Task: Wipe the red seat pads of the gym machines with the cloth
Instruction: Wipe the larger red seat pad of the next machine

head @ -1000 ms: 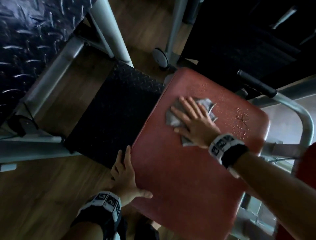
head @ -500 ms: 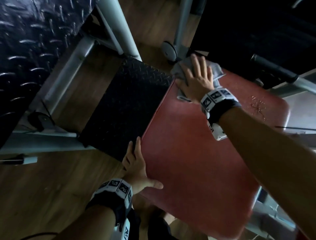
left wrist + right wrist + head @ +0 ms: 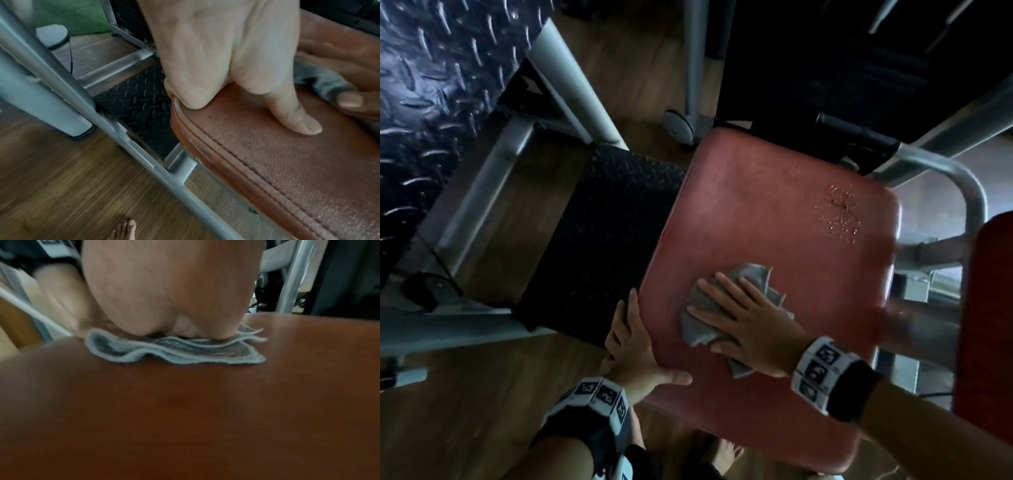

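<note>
The red seat pad (image 3: 756, 205) fills the middle of the head view. A crumpled grey cloth (image 3: 762, 279) lies on its near-left part. My right hand (image 3: 743, 318) presses flat on the cloth with straight, spread fingers. The right wrist view shows the palm (image 3: 164, 296) bearing down on the folded cloth (image 3: 174, 352). My left hand (image 3: 633, 346) grips the pad's left edge, thumb (image 3: 294, 116) on top and fingers curled down over the side. Water droplets (image 3: 839, 212) sit on the pad's far-right corner, away from the cloth.
A black diamond-plate footplate (image 3: 599, 240) lies left of the seat. Grey frame tubes (image 3: 571, 85) stand beyond it, and a black-gripped handle (image 3: 856, 133) crosses the far side. Another red pad (image 3: 989, 308) is at the right edge. The wooden floor (image 3: 465, 411) lies below, with a bare foot (image 3: 125, 230) on it.
My right hand has swept the cloth from the pad's far-left corner back to its near-left part. The left hand has kept its grip on the pad's edge.
</note>
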The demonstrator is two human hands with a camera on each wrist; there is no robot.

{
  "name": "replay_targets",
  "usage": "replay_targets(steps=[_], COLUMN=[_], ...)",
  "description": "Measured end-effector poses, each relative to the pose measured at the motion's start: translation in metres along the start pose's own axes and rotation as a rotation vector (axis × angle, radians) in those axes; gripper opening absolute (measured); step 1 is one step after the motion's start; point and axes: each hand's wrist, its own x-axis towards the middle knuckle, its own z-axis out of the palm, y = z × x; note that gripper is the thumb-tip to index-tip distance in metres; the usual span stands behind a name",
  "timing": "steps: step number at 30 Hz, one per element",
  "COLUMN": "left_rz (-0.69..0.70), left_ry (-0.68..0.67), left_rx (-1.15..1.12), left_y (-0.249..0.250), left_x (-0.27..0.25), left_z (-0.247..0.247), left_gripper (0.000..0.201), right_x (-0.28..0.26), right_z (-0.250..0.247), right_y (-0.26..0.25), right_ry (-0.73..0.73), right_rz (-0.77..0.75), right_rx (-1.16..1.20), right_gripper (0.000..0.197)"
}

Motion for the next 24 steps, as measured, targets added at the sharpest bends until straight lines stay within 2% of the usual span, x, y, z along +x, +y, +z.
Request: replay_targets(steps=[2,4,6,9,11,13,14,16,18,21,24], left_rz=[0.002,-0.002,-0.007,-0.009,-0.001,0.008,0.005,-0.010,-0.016,-0.023,-0.036], left_ry=[-0.001,0.000,0.003,0.002,0.000,0.002,0.001,0.000,0.004,0.009,0.011], left_rx=[0.003,0.018,0.023,0.025,0.019,0.003,0.002,0.013,0.019,0.023,-0.004], left_y=[-0.001,-0.001,-0.001,-0.002,-0.004,-0.004,-0.005,-0.004,-0.003,-0.001,0.003], left_x=[0.000,0.000,0.002,0.003,0.005,0.007,0.007,0.006,0.005,0.003,0.001], left_z=[0.000,0.001,0.002,0.002,0.003,0.003,0.003,0.003,0.003,0.001,0.000], left_gripper=[0.169,0.170,0.171,0.171,0.171,0.171,0.171,0.171,0.171,0.170,0.170], right_x=[0.004,0.019,0.041,0.081,0.115,0.148,0.161,0.171,0.160,0.114,0.067], right_z=[-0.006,-0.014,-0.025,-0.044,-0.056,-0.066,-0.068,-0.069,-0.063,-0.041,-0.023], right_y=[0.029,0.064,0.102,0.149,0.163,0.163,0.157,0.135,0.100,0.040,0.009], right_ry=[-0.030,-0.023,0.035,0.122,0.201,0.197,0.205,0.199,0.149,0.077,-0.037], right_rz=[0.005,0.088,0.217,0.457,0.617,0.772,0.800,0.706,0.461,0.133,-0.018], right_rx=[-0.042,-0.077,-0.078,0.071,0.181,0.294,0.314,0.235,0.111,0.000,0.008], right_gripper=[0.067,0.067,0.065,0.068,0.068,0.068,0.070,0.075,0.079,0.073,0.073])
